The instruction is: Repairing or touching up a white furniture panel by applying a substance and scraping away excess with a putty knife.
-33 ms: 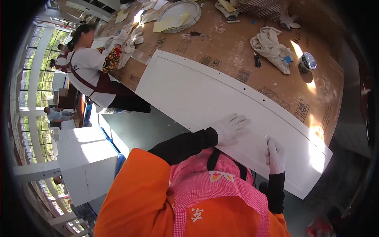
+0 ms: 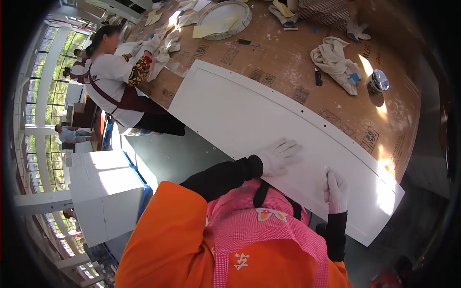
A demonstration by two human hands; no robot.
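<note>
A long white panel (image 2: 230,103), with a raised rim and small dark holes along its far edge, lies across the near side of the table. My left hand (image 2: 278,157), in a white glove, rests on its face with fingers spread. Over the near part of the panel, farther right, my gloved right hand (image 2: 335,191) is closed in a pinch. A tiny pale bit shows at its fingertips, too small to name.
Brown cardboard (image 2: 269,53) covers the table. On it are a crumpled cloth (image 2: 333,62), a metal can (image 2: 377,81), a small black piece (image 2: 318,77) and a round lid (image 2: 240,30). A co-worker (image 2: 113,79) stands at the left, near white stacked boxes (image 2: 108,192).
The whole view has shifted slightly, so the table things sit a little farther right. Both my hands keep nearly the same pose over the panel.
</note>
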